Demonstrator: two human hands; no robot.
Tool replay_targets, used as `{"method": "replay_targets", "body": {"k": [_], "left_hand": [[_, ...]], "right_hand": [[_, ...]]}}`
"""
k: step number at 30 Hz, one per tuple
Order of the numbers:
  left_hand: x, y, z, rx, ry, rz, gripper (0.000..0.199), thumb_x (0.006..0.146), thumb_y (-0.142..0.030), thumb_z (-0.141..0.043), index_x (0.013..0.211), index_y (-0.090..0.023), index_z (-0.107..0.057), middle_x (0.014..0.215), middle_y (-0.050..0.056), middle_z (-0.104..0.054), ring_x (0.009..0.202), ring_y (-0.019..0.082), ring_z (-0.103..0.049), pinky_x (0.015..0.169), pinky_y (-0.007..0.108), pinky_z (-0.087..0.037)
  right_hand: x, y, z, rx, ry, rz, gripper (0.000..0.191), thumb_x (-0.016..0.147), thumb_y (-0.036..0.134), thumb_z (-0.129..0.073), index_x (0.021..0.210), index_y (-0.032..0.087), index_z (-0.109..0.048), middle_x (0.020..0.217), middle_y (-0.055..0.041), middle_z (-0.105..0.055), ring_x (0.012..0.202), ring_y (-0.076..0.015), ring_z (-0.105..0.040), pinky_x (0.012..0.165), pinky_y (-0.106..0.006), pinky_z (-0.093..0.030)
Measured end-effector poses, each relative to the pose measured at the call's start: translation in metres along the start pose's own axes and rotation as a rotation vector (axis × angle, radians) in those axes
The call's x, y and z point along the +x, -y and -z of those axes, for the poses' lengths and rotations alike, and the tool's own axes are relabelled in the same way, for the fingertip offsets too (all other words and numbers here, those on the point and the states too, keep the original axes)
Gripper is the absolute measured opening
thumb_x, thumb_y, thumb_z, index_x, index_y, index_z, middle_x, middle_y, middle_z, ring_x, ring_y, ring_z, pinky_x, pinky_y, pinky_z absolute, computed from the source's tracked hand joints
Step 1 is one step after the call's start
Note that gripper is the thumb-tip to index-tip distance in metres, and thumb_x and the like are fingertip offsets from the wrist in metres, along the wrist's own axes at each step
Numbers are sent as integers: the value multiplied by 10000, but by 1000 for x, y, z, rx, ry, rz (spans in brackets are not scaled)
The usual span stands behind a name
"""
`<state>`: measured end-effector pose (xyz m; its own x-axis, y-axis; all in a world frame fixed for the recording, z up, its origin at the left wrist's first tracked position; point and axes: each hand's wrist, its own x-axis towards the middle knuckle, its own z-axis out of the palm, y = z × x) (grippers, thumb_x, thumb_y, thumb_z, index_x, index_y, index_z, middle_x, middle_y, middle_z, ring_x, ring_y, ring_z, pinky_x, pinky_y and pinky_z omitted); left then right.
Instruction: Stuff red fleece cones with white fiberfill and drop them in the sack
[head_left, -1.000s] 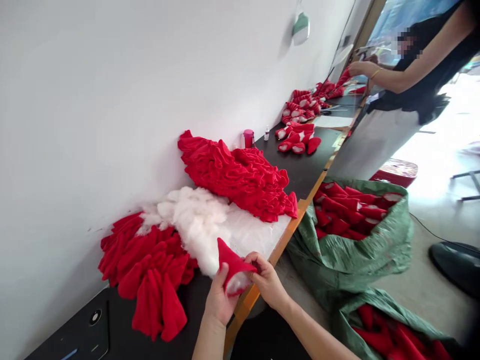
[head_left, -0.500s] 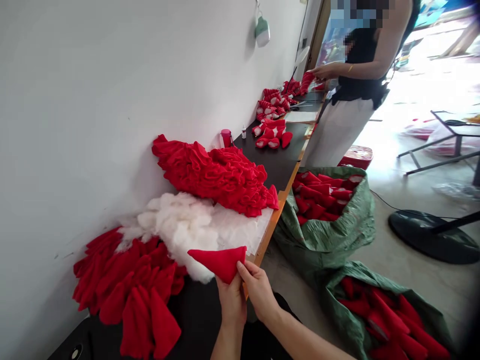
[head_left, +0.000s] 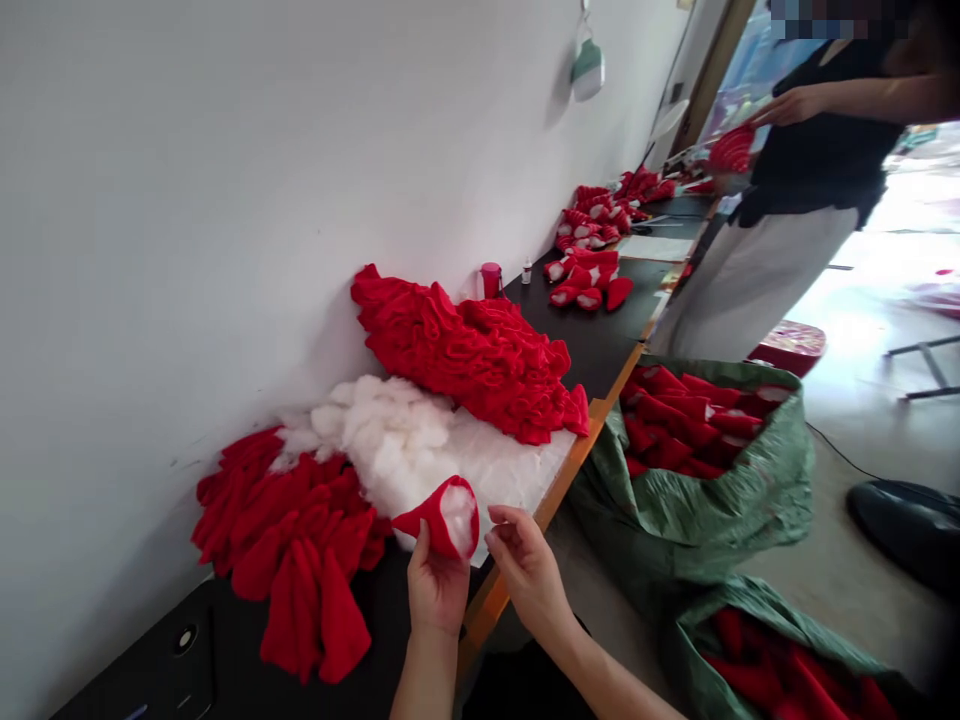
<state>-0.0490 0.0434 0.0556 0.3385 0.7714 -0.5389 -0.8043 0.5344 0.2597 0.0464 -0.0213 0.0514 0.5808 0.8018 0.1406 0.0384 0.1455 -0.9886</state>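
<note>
My left hand (head_left: 437,592) is closed around a red felt cone (head_left: 426,518), thumb on its near side. The cone's tip points left, and its open end faces right, showing white stuffing (head_left: 459,512) inside. Just right of that opening is my right hand (head_left: 529,568), its fingers bent and apart, with nothing visible in them and not touching the cone. Behind the cone lies a heap of white fibre filling (head_left: 390,430). A pile of flat red felt pieces (head_left: 285,530) rests to the left, and a larger red heap (head_left: 472,355) sits further back.
The dark table (head_left: 600,350) runs along the wall with a wooden edge (head_left: 555,500). On the floor at right stand green sacks (head_left: 720,520) holding red cones. Further back, a co-worker (head_left: 817,150) holds a striped red piece. A black round base (head_left: 900,520) stands on the floor.
The cone has turned so its stuffed open end shows. My right hand has let go of its edge and moved slightly right. The view has swung left.
</note>
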Motion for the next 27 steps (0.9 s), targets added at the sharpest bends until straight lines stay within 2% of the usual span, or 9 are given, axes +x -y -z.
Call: {"method": "replay_targets", "body": {"k": [4, 7, 11, 14, 16, 19, 21, 23, 27], "left_hand": [[-4, -2, 3, -1, 59, 32, 318, 975, -197, -365, 1149, -119, -620, 1028, 140, -711, 991, 224, -663, 868, 312, -536], [-3, 3, 4, 33, 71, 93, 351, 982, -199, -342, 1217, -64, -567, 1035, 186, -698, 962, 233, -675, 826, 290, -552], [2, 7, -4, -16, -60, -6, 361, 972, -104, -326, 1287, -78, -500, 931, 138, -720, 859, 173, -700, 792, 236, -553], [7, 8, -12, -55, -72, -27, 339, 967, -102, -345, 1253, -69, -524, 985, 156, -708, 916, 189, -687, 815, 258, -550], [10, 9, -13, -54, -75, -39, 309, 961, -104, -364, 1178, -70, -580, 988, 159, -706, 925, 195, -682, 825, 265, -546], [16, 9, -9, -18, -70, -30, 262, 948, -116, -417, 1095, -99, -632, 926, 124, -715, 874, 186, -690, 805, 255, -550], [19, 7, -6, 19, -62, -50, 259, 928, -117, -460, 1128, -124, -625, 952, 109, -714, 901, 193, -684, 823, 266, -547], [21, 4, -3, 81, -59, -92, 308, 903, -115, -496, 1190, -159, -600, 1015, 102, -705, 984, 213, -661, 866, 288, -534], [19, 8, -6, 251, -108, -46, 286, 889, -158, -521, 1154, -176, -627, 985, 101, -708, 1014, 245, -646, 887, 321, -526]], "right_hand": [[4, 5, -10, -54, 125, 45, 383, 815, 201, -583, 1194, 240, -550, 1106, -83, -537, 761, -152, -597, 659, -287, -538], [13, 10, -20, -140, 167, 72, 450, 750, 108, -575, 1182, 234, -583, 1065, -69, -587, 798, -169, -609, 702, -295, -541], [26, 7, -24, -166, 151, 87, 259, 777, 75, -484, 942, 212, -630, 914, -45, -611, 769, -168, -607, 688, -282, -526], [31, 2, -20, -123, 60, 93, 147, 835, 128, -467, 870, 207, -586, 905, -51, -565, 776, -164, -594, 663, -271, -527], [33, 0, -17, -154, 102, 145, 144, 851, 142, -468, 863, 206, -596, 909, -56, -562, 799, -169, -593, 692, -280, -527], [33, 0, -14, -227, 247, 227, 232, 852, 109, -440, 912, 208, -642, 933, -70, -618, 871, -191, -604, 781, -315, -512], [35, 3, -13, -209, 268, 202, 270, 868, 106, -408, 942, 210, -646, 947, -74, -633, 879, -190, -607, 788, -315, -510], [36, 7, -13, -166, 233, 146, 243, 894, 143, -409, 958, 213, -633, 962, -73, -619, 885, -184, -600, 792, -308, -502], [28, 13, -12, -145, 116, 27, 67, 798, 175, -587, 844, 215, -615, 847, -33, -592, 781, -175, -569, 716, -286, -481]]}}
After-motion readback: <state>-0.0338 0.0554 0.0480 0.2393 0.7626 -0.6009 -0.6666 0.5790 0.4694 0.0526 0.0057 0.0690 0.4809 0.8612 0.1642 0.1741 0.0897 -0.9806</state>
